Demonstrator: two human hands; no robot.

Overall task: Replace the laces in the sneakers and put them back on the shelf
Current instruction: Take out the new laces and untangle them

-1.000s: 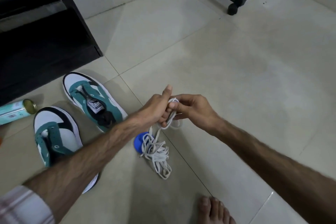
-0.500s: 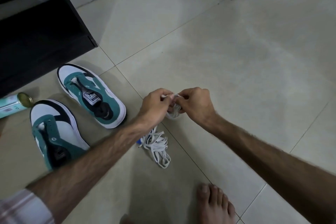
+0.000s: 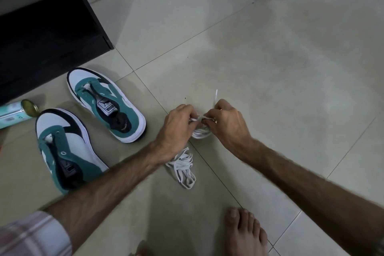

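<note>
Lying at far left floor edge: spray can [image 3: 14,113] on its side, beside dark shelf [image 3: 47,33]. Standing unlaced just right of it: two teal-and-white sneakers [image 3: 106,106], toes toward shelf. Pinching one white lace [image 3: 200,119] above mid-floor tiles: left hand [image 3: 178,129] and right hand [image 3: 227,124], fingers curled round it, tip poking up past right hand. Resting below on floor: second lace bundle [image 3: 184,167]. Judging step as untangling; working knot loose with short gentle pulls, keeping aglet free, avoiding tightening.
</note>
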